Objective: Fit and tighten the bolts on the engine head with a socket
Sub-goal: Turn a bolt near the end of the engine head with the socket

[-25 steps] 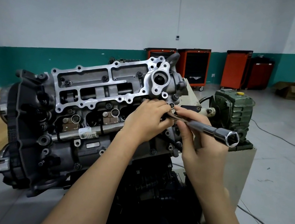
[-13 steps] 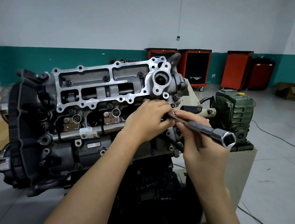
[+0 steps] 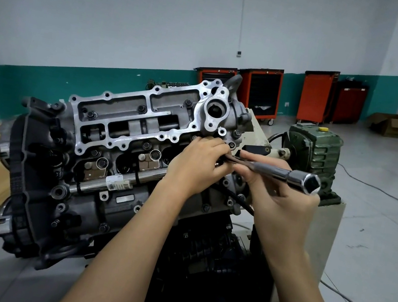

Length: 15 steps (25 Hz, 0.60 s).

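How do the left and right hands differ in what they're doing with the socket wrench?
The left hand pinches the thin end of the socket wrench; the right hand grips its shaft further out. The left hand lies against the engine head; the right hand is off to the side of it. Both hold the one wrench.

1. Left hand (image 3: pixel 198 166) lies against the head's (image 3: pixel 141 125) right end, knuckles up, fingers curled round the thin tip of the socket (image 3: pixel 283 174).
2. Right hand (image 3: pixel 281 204) sits just right of the head, thumb and fingers pinching the socket's shaft.
3. Both forearms are bare and reach up from below the head, wrists nearly straight.
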Available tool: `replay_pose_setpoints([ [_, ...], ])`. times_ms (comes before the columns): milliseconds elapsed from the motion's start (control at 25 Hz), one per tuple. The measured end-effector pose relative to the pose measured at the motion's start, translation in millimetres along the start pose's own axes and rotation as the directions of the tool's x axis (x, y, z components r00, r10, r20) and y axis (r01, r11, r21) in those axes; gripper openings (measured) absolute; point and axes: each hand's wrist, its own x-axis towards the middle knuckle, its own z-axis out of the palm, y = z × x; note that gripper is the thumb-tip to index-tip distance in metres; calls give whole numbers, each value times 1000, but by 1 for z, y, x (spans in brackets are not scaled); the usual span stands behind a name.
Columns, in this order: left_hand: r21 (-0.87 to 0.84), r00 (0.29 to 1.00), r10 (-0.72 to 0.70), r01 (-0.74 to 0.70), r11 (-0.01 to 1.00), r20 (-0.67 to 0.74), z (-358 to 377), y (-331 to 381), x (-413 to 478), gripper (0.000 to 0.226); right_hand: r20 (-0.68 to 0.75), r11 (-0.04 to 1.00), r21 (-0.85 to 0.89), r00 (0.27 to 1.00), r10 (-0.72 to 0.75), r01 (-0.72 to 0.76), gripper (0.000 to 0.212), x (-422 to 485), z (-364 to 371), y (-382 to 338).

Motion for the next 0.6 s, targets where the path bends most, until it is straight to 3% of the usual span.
replay_pose_setpoints([
  [120, 6, 1000, 8, -8, 1000, 4, 1, 0, 0, 20, 18, 997, 59, 998, 53, -54, 21, -3, 3, -1],
  [320, -2, 1000, -1, 1, 1000, -4, 1, 0, 0, 23, 41, 996, -27, 996, -79, 80, 16, -3, 5, 3],
  [480, 5, 1000, 12, -12, 1000, 16, 0, 0, 1, 16, -25, 994, 82, 997, 71, -69, 23, -2, 3, 0],
  [600, -1, 1000, 6, -6, 1000, 7, 0, 0, 0, 21, 75, 999, 34, 997, -8, 5, 20, -6, 4, 0],
])
